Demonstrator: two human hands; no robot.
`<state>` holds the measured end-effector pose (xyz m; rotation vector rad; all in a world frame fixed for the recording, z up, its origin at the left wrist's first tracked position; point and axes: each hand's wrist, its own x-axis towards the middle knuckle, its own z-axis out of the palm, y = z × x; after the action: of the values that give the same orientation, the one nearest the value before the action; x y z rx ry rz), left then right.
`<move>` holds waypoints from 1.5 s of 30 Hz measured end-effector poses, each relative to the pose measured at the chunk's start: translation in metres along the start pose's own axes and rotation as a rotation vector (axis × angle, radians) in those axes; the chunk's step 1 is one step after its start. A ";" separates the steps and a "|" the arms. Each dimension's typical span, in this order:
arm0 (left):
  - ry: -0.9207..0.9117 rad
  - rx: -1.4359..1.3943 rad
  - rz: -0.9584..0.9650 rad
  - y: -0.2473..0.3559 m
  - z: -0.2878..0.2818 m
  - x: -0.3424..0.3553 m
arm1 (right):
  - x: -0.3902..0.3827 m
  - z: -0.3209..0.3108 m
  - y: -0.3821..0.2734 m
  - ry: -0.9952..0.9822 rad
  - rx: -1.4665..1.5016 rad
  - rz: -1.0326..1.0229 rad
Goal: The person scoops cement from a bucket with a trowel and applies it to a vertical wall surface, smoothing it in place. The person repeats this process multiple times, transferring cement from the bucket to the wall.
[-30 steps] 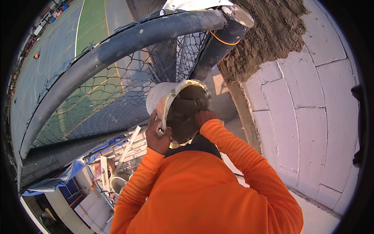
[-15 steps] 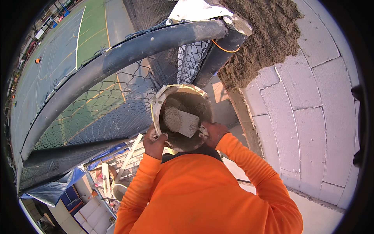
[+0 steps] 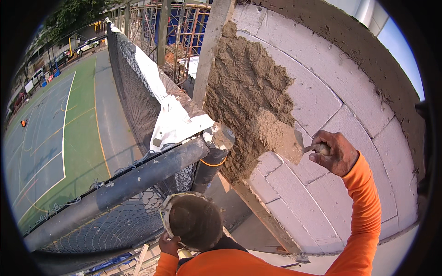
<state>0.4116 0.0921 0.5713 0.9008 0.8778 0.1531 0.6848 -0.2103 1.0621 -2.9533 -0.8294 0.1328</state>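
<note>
Head view: your hands are well apart. The right hand point(image 3: 338, 154) clasps the trowel point(image 3: 294, 146), its loaded blade reaching left toward the mortar patch point(image 3: 248, 78); contact is unclear. Your left hand point(image 3: 169, 244) grips the bucket point(image 3: 167, 221) just ahead of it. You seem to be coating the block wall point(image 3: 294, 202); this calls for firm, flat pressure.

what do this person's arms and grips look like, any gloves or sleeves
The right sleeve is orange, full-length and creased, with no marking that stands out. The left sleeve is orange too, though only a short stretch shows. The left grip and right grip are bare, with no gloves.
</note>
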 end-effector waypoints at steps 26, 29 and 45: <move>0.495 -0.054 0.083 -0.040 0.045 -0.011 | 0.438 -0.041 0.032 0.008 0.100 -0.107; 0.509 -0.136 0.086 -0.045 0.050 -0.013 | 0.474 -0.009 0.011 -0.006 -0.362 -0.146; 0.475 -0.001 0.172 -0.033 0.064 -0.014 | 0.530 -0.049 -0.001 0.153 -0.575 0.037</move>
<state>0.4406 0.0251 0.5755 0.9549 1.2376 0.5325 1.1403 0.0655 1.0769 -3.4410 -0.9177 -0.3928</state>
